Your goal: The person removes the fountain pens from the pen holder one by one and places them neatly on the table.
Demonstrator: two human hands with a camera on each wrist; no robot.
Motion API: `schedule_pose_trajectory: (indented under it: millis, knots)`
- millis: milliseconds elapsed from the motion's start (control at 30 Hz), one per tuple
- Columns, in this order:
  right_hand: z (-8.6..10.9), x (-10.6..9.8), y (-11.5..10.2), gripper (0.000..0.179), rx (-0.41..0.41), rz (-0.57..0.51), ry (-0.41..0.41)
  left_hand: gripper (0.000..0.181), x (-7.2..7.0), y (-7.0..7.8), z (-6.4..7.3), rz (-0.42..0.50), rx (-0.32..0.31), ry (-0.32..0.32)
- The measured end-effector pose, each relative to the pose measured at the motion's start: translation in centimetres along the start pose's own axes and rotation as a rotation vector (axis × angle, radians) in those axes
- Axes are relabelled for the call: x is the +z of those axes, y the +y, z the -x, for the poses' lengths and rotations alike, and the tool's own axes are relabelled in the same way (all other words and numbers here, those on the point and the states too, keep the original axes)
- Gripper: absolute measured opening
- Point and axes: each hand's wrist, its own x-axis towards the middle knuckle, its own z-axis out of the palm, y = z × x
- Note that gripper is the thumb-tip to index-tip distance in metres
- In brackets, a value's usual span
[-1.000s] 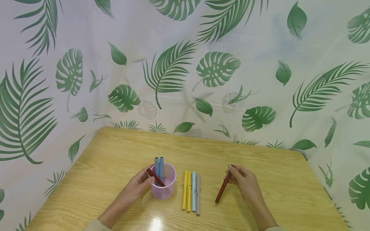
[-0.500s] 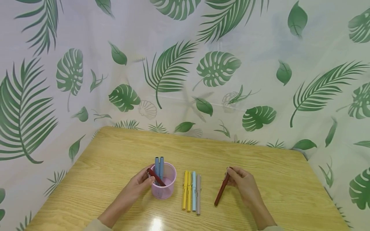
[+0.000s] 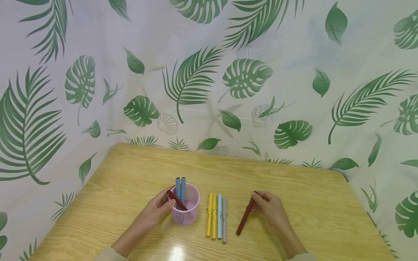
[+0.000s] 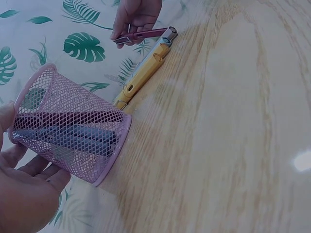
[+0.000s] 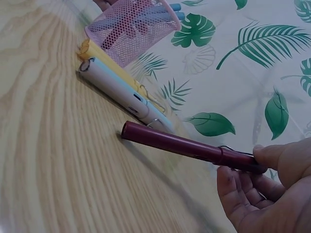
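My left hand grips the pink mesh pen holder by its left side, fingers around it and thumb near the rim. Inside stand two blue pens, and a dark red pen leans across the opening. My right hand pinches another dark red pen by its clip end. Its other end slants down toward the table, just right of the row of pens. In the left wrist view, the mesh partly veils the pens inside.
Between the hands lies a row of pens side by side: two yellow pens, a light blue pen and a grey pen. The wooden table meets a leaf-patterned curtain at the back and sides.
My right hand has moved left and slightly nearer to me, bringing the dark red pen closer to the row. The left hand and pen holder stay where they were.
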Motion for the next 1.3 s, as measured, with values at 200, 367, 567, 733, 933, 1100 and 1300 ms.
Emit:
schedule_pose_trajectory:
  millis: [200, 367, 567, 733, 933, 1100, 1300]
  knots:
    - [-0.4, 1.1, 0.3, 0.037, 0.004, 0.059, 0.003, 0.061, 0.1, 0.0, 0.0, -0.002, 0.005, 0.002]
    - [-0.6, 2.0, 0.6, 0.034, -0.005, 0.083, 0.007, 0.062, 0.1, 0.0, 0.0, -0.002, 0.003, 0.008]
    - [-0.9, 2.7, 1.0, 0.037, 0.0, 0.127, 0.015, 0.062, 0.1, 0.1, 0.0, 0.003, -0.003, 0.009]
    - [-1.0, 3.3, 1.1, 0.036, -0.001, 0.146, 0.012, 0.061, 0.1, 0.0, 0.1, -0.002, 0.002, 0.0]
    - [-0.9, 3.9, 1.0, 0.031, -0.008, 0.169, 0.014, 0.062, 0.1, -0.1, 0.0, 0.006, -0.008, 0.003]
    - [-0.8, 4.2, 0.9, 0.03, -0.002, 0.172, 0.009, 0.062, 0.1, -0.1, 0.0, 0.015, -0.011, 0.001]
    - [-0.8, 4.4, 0.9, 0.03, 0.001, 0.173, -0.006, 0.062, 0.1, -0.1, 0.0, 0.011, -0.014, 0.012]
